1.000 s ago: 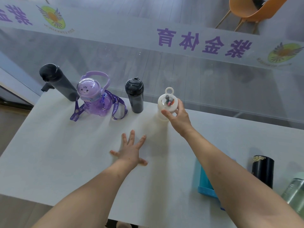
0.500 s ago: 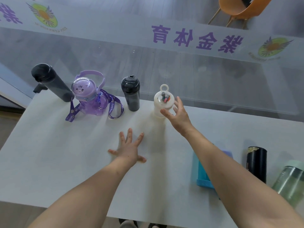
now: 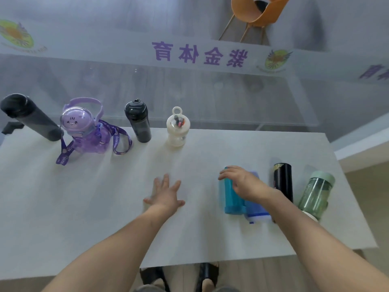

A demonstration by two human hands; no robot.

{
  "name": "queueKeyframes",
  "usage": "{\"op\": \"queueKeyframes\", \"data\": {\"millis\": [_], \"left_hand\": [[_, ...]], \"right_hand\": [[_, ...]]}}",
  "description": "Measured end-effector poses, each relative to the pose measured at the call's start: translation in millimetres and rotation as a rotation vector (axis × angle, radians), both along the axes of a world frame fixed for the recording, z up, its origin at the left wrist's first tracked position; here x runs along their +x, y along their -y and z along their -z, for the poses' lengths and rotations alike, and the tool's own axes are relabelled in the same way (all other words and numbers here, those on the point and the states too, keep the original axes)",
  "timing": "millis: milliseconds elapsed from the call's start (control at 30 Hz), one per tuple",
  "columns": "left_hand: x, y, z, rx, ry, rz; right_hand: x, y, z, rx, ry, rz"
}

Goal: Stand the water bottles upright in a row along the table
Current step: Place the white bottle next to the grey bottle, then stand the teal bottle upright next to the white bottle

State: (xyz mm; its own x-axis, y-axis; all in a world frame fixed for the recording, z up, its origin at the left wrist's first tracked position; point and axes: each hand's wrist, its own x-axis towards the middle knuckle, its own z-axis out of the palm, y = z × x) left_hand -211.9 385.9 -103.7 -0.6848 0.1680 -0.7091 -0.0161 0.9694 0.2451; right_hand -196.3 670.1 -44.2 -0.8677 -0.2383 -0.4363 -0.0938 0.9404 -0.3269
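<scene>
Along the far edge of the white table (image 3: 84,207) stand a tall dark bottle (image 3: 31,118), a purple cat-faced bottle with a strap (image 3: 84,127), a smoky black bottle (image 3: 137,122) and a small white bottle with a ring lid (image 3: 177,128). At the right lie a teal bottle (image 3: 229,197), a blue bottle (image 3: 255,209), a black flask (image 3: 283,180) and a green bottle (image 3: 315,194). My right hand (image 3: 244,182) rests over the teal bottle, fingers curled on it. My left hand (image 3: 166,194) lies flat, fingers spread.
A glass wall with purple lettering (image 3: 200,54) runs just behind the table's far edge. An orange chair (image 3: 256,11) stands beyond the glass. My feet (image 3: 181,277) show under the near table edge.
My right hand has let go of the white bottle, which stays upright, and has moved back right onto the teal bottle. The left hand has stayed flat on the table.
</scene>
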Motion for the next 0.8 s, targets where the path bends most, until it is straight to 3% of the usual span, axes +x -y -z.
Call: {"op": "queueKeyframes", "data": {"millis": [100,200,433,567,800], "left_hand": [[12,-23,3,-0.008,0.013,0.009],[15,-34,10,-0.071,0.016,0.031],[18,-39,10,-0.095,0.021,0.006],[18,-39,15,-0.102,-0.002,-0.006],[17,-36,20,-0.082,-0.033,-0.044]], "right_hand": [[-6,-13,2,0.287,0.088,-0.347],[-17,-20,4,0.431,0.092,-0.598],[-40,-27,16,0.46,0.021,-0.777],[-48,-41,15,0.324,-0.088,-0.577],[-48,-50,32,-0.045,-0.162,0.09]]}}
